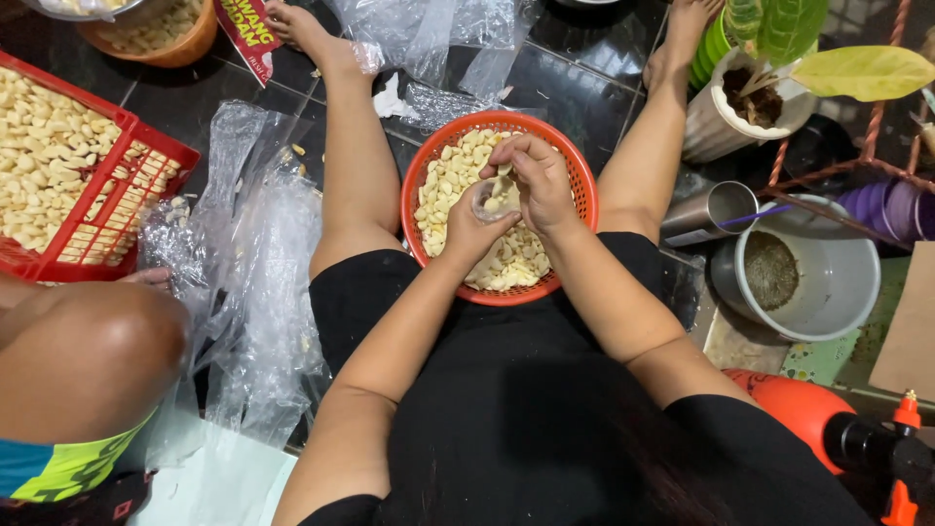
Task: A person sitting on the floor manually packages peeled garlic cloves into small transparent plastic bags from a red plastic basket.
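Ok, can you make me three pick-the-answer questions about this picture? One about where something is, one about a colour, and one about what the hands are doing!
1. Where is the round basket of peeled garlic cloves?
A. On the floor between the person's legs
B. On top of the red crate
C. Inside the grey bucket

2. What colour is the round basket?
A. Blue
B. Orange-red
C. White

3. What are the two hands doing?
A. Resting flat on the floor
B. Meeting over the basket, around a small clear bag
C. Lifting the plant pot

Answers:
1. A: the basket sits on the dark tiles between the bare legs.
2. B: its rim and mesh wall are orange-red.
3. B: the left hand cups a small clear bag with cloves inside, and the right hand pinches at its top.
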